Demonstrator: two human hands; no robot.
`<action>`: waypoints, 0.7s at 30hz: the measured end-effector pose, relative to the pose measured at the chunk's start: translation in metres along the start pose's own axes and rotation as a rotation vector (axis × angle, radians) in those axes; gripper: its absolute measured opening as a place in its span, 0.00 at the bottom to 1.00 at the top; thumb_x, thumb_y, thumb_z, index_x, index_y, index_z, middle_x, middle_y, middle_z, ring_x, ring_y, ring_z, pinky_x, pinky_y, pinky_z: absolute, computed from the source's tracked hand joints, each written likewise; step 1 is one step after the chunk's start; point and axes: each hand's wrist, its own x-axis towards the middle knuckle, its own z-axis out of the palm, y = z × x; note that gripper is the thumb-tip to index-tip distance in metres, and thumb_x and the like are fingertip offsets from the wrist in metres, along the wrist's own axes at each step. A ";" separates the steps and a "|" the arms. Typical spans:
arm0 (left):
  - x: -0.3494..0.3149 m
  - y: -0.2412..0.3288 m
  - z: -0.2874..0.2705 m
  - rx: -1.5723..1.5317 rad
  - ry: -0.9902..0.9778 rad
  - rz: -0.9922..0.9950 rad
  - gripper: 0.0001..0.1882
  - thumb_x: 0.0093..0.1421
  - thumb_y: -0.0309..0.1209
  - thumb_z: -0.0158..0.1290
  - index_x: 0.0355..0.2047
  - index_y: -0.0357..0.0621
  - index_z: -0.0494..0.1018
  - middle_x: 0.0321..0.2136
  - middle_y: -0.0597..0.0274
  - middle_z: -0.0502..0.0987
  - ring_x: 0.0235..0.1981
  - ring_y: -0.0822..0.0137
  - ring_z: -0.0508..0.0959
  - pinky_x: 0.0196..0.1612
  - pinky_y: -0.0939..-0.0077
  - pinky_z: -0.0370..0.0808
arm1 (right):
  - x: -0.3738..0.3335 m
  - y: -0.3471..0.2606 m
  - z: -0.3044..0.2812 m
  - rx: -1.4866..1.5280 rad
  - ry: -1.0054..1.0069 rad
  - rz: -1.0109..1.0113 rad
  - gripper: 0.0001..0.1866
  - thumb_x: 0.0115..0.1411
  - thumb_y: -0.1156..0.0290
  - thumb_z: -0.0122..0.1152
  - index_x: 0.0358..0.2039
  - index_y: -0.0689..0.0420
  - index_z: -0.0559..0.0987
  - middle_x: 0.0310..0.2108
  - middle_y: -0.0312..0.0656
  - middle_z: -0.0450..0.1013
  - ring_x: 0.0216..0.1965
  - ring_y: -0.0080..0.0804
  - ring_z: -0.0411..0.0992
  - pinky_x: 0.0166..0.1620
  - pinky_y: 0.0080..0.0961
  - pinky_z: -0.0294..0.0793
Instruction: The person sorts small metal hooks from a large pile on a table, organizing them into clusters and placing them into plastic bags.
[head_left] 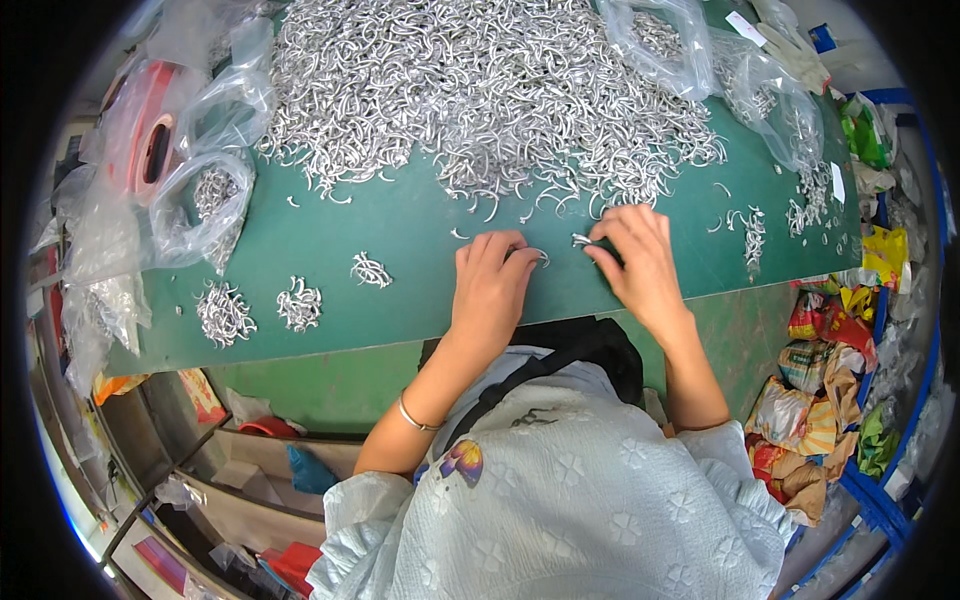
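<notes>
Silver-coloured, curved metal bits on a green tabletop (400, 225); two of them at the fingertips. Right hand (640, 265): thumb and forefinger brought narrow around one short piece, the right piece (580, 240), which pokes out toward nine o'clock. Its long axis runs roughly nine to three. Left hand (488, 278): thumb and forefinger close together, with a bent sliver, the left piece (545, 259), showing past the thumb at three o'clock, its arc bulging toward two.

Key relation: from the left fingers, the right piece lies at about two o'clock, across a small gap of bare green; from the right fingers, the left piece lies at eight. The pieces are apart, each nearest its own hand. Big pile (480, 90) at twelve from both hands, its lower fringe near the right fingers. One loose piece (459, 234) sits at eleven from the left hand; the nearest small heap (372, 270) at nine.

Hard to make out: whether the left fingers grip their piece or merely touch it (cannot tell; the contact is shaded and partly behind the thumb). Both palms are hidden. The pile's far edge is cut off at twelve.
</notes>
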 end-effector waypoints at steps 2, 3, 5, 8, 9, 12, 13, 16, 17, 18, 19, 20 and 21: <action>-0.001 0.001 -0.002 0.009 0.001 -0.011 0.12 0.52 0.20 0.59 0.38 0.42 0.76 0.37 0.62 0.73 0.39 0.60 0.73 0.42 0.67 0.65 | -0.002 0.002 -0.004 0.005 0.007 0.068 0.12 0.49 0.73 0.69 0.33 0.57 0.75 0.33 0.38 0.69 0.39 0.40 0.66 0.42 0.34 0.61; 0.001 0.005 -0.002 0.013 0.010 -0.010 0.11 0.52 0.20 0.59 0.38 0.42 0.76 0.37 0.62 0.73 0.39 0.60 0.73 0.42 0.67 0.65 | 0.000 -0.004 -0.005 0.009 0.027 0.062 0.10 0.50 0.74 0.68 0.32 0.57 0.75 0.32 0.39 0.68 0.38 0.40 0.66 0.40 0.34 0.61; 0.002 0.006 0.000 0.016 -0.002 -0.017 0.11 0.52 0.20 0.59 0.37 0.41 0.76 0.36 0.61 0.73 0.38 0.59 0.73 0.41 0.66 0.65 | -0.002 -0.006 0.005 -0.028 0.019 0.067 0.09 0.51 0.74 0.67 0.31 0.57 0.75 0.32 0.39 0.68 0.37 0.40 0.66 0.40 0.34 0.61; 0.001 0.004 0.003 0.014 -0.074 -0.014 0.11 0.52 0.20 0.59 0.37 0.41 0.76 0.36 0.60 0.73 0.37 0.59 0.72 0.40 0.66 0.65 | -0.005 -0.010 0.011 -0.057 0.031 0.078 0.07 0.51 0.75 0.66 0.29 0.56 0.75 0.29 0.39 0.68 0.35 0.39 0.66 0.39 0.35 0.61; -0.002 0.004 0.000 0.021 -0.102 -0.007 0.11 0.52 0.20 0.58 0.37 0.41 0.76 0.36 0.60 0.73 0.37 0.58 0.72 0.40 0.67 0.65 | -0.006 -0.013 0.012 -0.050 0.026 0.087 0.07 0.51 0.75 0.66 0.29 0.56 0.75 0.29 0.39 0.68 0.35 0.39 0.66 0.39 0.35 0.61; -0.015 0.005 -0.002 -0.033 -0.151 0.042 0.12 0.52 0.20 0.58 0.38 0.41 0.76 0.36 0.60 0.72 0.37 0.57 0.72 0.40 0.67 0.66 | -0.008 -0.032 0.023 -0.040 0.086 0.092 0.06 0.52 0.75 0.65 0.27 0.56 0.75 0.27 0.38 0.70 0.34 0.38 0.67 0.38 0.34 0.61; -0.019 0.006 -0.001 -0.065 -0.162 0.064 0.12 0.52 0.20 0.58 0.38 0.41 0.76 0.37 0.60 0.72 0.38 0.57 0.72 0.40 0.67 0.66 | -0.006 -0.039 0.027 -0.009 0.048 0.079 0.05 0.53 0.75 0.64 0.28 0.56 0.76 0.27 0.39 0.70 0.34 0.40 0.67 0.39 0.35 0.62; -0.020 0.010 -0.001 -0.132 -0.007 -0.003 0.14 0.51 0.21 0.59 0.40 0.41 0.75 0.38 0.59 0.72 0.40 0.56 0.72 0.42 0.65 0.66 | -0.001 -0.035 0.026 0.270 -0.079 0.102 0.04 0.54 0.77 0.63 0.30 0.57 0.77 0.28 0.41 0.71 0.34 0.42 0.68 0.39 0.36 0.65; -0.017 0.012 -0.003 -0.086 -0.010 0.004 0.14 0.51 0.21 0.59 0.40 0.41 0.75 0.39 0.59 0.72 0.40 0.56 0.72 0.43 0.65 0.66 | 0.002 -0.029 0.023 0.395 -0.125 0.120 0.04 0.54 0.77 0.62 0.31 0.58 0.77 0.29 0.41 0.71 0.35 0.43 0.68 0.39 0.36 0.66; -0.012 0.016 -0.007 -0.039 -0.015 0.009 0.15 0.51 0.21 0.59 0.41 0.41 0.75 0.40 0.59 0.72 0.41 0.56 0.72 0.44 0.65 0.65 | 0.007 -0.024 0.019 0.294 -0.034 0.125 0.05 0.54 0.79 0.61 0.32 0.59 0.78 0.30 0.44 0.71 0.34 0.45 0.68 0.39 0.36 0.68; -0.010 0.018 -0.009 0.007 -0.017 0.011 0.15 0.51 0.21 0.59 0.42 0.41 0.75 0.40 0.59 0.72 0.41 0.56 0.72 0.45 0.64 0.65 | 0.015 -0.020 0.013 0.213 0.023 0.080 0.04 0.53 0.79 0.60 0.31 0.59 0.78 0.32 0.43 0.71 0.36 0.44 0.68 0.40 0.36 0.67; -0.012 0.016 -0.008 0.010 -0.042 0.028 0.15 0.52 0.21 0.59 0.42 0.41 0.75 0.40 0.59 0.72 0.41 0.56 0.72 0.45 0.64 0.65 | 0.024 -0.017 0.011 0.132 0.080 0.035 0.04 0.53 0.79 0.60 0.31 0.60 0.78 0.34 0.43 0.71 0.37 0.43 0.68 0.41 0.36 0.66; -0.012 0.013 -0.005 0.007 -0.071 0.053 0.15 0.52 0.21 0.59 0.41 0.41 0.75 0.40 0.60 0.72 0.41 0.57 0.72 0.45 0.64 0.65 | 0.030 -0.011 0.014 0.031 0.084 0.001 0.04 0.53 0.79 0.59 0.30 0.59 0.78 0.35 0.42 0.71 0.38 0.43 0.67 0.41 0.35 0.66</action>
